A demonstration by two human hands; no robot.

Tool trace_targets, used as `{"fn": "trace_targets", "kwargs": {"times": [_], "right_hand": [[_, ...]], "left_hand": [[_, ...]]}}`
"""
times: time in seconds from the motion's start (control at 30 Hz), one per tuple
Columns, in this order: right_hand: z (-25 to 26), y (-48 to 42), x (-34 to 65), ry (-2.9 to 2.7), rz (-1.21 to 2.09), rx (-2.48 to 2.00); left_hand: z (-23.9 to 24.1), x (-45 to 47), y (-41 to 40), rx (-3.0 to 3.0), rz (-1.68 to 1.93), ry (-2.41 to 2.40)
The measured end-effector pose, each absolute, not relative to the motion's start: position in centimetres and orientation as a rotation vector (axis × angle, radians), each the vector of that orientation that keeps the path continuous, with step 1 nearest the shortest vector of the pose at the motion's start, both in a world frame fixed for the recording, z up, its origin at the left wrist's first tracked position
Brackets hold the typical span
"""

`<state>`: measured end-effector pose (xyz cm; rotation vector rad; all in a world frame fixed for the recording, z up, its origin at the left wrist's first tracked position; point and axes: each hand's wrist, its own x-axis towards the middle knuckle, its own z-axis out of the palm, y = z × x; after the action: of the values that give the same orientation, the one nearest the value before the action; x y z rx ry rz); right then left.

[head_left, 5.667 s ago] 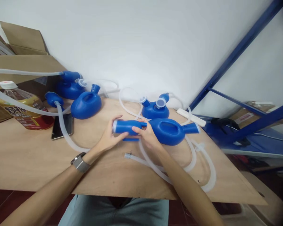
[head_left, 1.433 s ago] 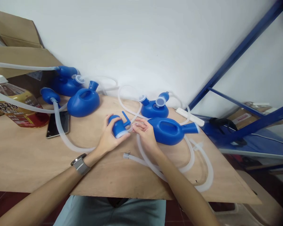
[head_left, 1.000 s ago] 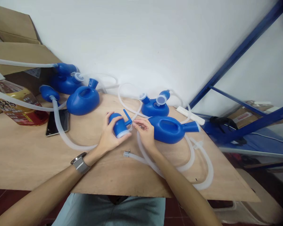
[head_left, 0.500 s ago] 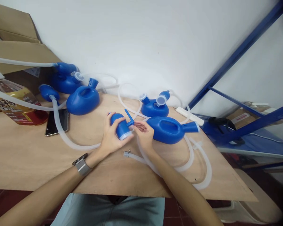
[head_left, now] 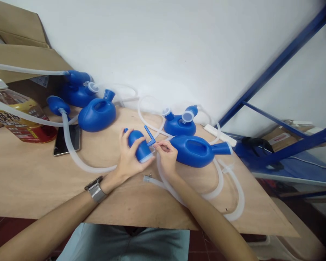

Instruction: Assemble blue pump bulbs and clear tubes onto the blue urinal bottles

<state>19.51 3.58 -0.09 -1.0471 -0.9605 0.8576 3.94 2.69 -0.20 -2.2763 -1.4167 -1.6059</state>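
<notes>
My left hand (head_left: pixel 128 159) is wrapped round a small blue plastic bottle (head_left: pixel 139 145) with a thin blue handle, its pale rim turned toward me. My right hand (head_left: pixel 166 156) is pinched on the end of a clear hose (head_left: pixel 163 177) right beside the bottle's rim. The hose runs under my right wrist and loops over the wooden table (head_left: pixel 43 188). A larger blue urinal bottle (head_left: pixel 195 150) lies just right of my right hand.
Three more blue bottles (head_left: pixel 97 115) with hoses lie at the back. A phone (head_left: pixel 66 139), a drink bottle (head_left: pixel 19 116) and a cardboard box (head_left: pixel 21 58) are at the left. A white power strip (head_left: pixel 220 135) and blue metal shelving (head_left: pixel 274 145) are at the right.
My left hand turned the small blue bottle from lying sideways to rim toward me. My right hand moved off it and now pinches the hose end at the rim.
</notes>
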Motion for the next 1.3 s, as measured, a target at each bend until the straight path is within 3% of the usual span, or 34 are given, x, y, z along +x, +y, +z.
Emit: {"fn": "trace_targets", "kwargs": {"times": [0.57,1.03,1.17,1.3], "right_hand": [[-1.0,3.2,19.4,-0.665,1.422,-0.935],[0.9,4.4,21.3,-0.764,1.445,-1.028],[5.1,4.1,24.2,-1.161,1.289,-1.04],[9.2,0.9,31.8,-1.357,0.743,-1.107]], "left_hand": [[-0.8,4.7,2.5,-2.218,-1.411,-1.363],[-0.9,4.1,3.5,-2.276,-1.347,-1.306],[-0.2,3.0,4.5,-2.199,-1.402,-1.424],[-0.3,1.0,6.0,-2.152,-1.33,-1.657]]}}
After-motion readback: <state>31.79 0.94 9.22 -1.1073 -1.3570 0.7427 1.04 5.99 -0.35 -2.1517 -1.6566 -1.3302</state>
